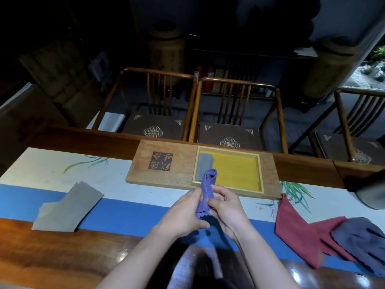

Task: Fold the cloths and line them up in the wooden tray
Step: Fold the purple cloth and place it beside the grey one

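The purple cloth sits at the centre of the frame, folded into a narrow strip and held upright between both hands just in front of the wooden tray. The left hand has its fingers curled round the strip's left edge and lower end, and the right hand pinches the opposite edge, so each grip is closed on the cloth and neither is free. Held by both long edges like that, the folds look kept from springing open, which I take as readying it for setting down. Its top end leans over the near rim of the tray's yellow inset, right beside the grey cloth already lying folded along the left side, so the purple one probably belongs next to it in the row. More cloths wait: a loose grey-beige cloth at the left of the frame, and at the lower right a red cloth with a dark blue cloth overlapping it, none of them folded small yet. Everything rests on a long wooden table under a table runner, pale with painted leaves and a blue band. Beyond the far edge stand wooden chairs with patterned cushions, and the room behind is dim, with large jars just visible.
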